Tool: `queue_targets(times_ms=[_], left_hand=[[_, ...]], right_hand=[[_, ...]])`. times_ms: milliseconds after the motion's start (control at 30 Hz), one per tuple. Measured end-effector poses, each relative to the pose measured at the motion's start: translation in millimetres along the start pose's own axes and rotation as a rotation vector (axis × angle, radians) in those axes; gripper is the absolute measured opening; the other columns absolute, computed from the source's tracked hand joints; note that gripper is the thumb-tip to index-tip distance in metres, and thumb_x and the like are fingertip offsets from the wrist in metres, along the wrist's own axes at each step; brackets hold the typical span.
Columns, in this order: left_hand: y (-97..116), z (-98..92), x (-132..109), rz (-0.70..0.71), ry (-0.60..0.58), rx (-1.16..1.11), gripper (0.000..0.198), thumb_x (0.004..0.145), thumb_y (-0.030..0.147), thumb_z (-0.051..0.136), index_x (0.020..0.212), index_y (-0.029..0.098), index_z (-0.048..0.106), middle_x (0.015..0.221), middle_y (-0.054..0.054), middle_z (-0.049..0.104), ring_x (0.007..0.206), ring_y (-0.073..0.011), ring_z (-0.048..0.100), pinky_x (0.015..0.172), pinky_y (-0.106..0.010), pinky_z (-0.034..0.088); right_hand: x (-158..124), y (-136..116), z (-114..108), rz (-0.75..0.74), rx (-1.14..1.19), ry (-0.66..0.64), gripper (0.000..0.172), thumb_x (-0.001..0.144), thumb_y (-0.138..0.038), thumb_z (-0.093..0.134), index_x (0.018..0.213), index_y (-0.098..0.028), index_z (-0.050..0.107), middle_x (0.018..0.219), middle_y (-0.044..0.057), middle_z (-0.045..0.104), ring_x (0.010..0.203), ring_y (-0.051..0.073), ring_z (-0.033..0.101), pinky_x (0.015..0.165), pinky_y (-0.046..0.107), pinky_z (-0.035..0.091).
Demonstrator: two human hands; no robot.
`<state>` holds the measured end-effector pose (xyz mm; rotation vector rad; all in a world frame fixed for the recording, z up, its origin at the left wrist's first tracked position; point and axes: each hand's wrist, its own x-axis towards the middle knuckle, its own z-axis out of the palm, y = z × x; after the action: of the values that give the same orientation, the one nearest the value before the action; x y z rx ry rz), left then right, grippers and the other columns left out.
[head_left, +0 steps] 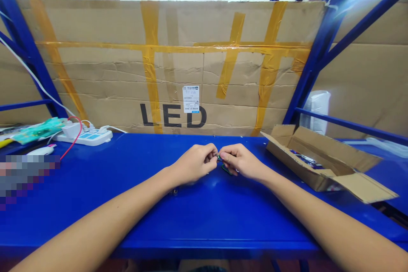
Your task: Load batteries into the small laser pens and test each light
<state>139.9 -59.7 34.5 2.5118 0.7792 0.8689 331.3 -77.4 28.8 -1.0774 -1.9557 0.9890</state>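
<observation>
My left hand (196, 161) and my right hand (239, 160) meet at the middle of the blue table (134, 204), knuckles up, fingers curled into pinches. Between the fingertips sits a small dark part (219, 158), held from both sides; its shape is too small to make out. A bit of dark green shows under my right hand's fingers (227, 170), just above the tabletop. Both forearms reach in from the near edge.
An open cardboard box (318, 157) with small parts lies to the right. A white power strip (86, 136) with a red wire, a green board (38, 131) and a white tool (41, 150) sit at the far left. A taped cardboard sheet marked LED (174, 68) stands behind.
</observation>
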Motion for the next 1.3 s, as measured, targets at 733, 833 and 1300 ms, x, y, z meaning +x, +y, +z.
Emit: queue_targets(times_ms=[733, 833, 1300], left_hand=[[-35.5, -27.0, 16.4, -0.308, 0.58, -1.09, 0.009, 0.067, 0.019, 0.064, 0.067, 0.013, 0.057, 0.069, -0.003, 0.065, 0.072, -0.0158, 0.066, 0.076, -0.033, 0.052], [-36.7, -29.3, 17.0, -0.365, 0.603, -1.17, 0.008, 0.07, 0.019, 0.062, 0.072, 0.012, 0.056, 0.071, -0.005, 0.065, 0.07, -0.0152, 0.065, 0.072, -0.031, 0.052], [-34.8, -31.6, 15.6, -0.494, 0.436, -1.173, 0.013, 0.082, 0.028, 0.054, 0.081, 0.015, 0.051, 0.065, 0.002, 0.053, 0.037, -0.003, 0.036, 0.036, -0.018, 0.023]], right_hand=[[-0.6, 3.7, -1.1, 0.071, -0.751, 0.077, 0.013, 0.08, -0.028, 0.059, 0.074, -0.018, 0.065, 0.082, 0.008, 0.064, 0.072, 0.019, 0.056, 0.065, 0.029, 0.039], [-0.2, 4.7, -0.8, 0.09, -0.798, 0.042, 0.009, 0.077, -0.026, 0.064, 0.075, -0.018, 0.067, 0.084, 0.009, 0.064, 0.075, 0.021, 0.057, 0.066, 0.03, 0.04], [-3.2, -6.3, 4.7, 0.109, -0.824, -0.066, 0.014, 0.072, -0.009, 0.056, 0.067, -0.017, 0.067, 0.079, 0.009, 0.067, 0.071, 0.019, 0.058, 0.062, 0.028, 0.038]])
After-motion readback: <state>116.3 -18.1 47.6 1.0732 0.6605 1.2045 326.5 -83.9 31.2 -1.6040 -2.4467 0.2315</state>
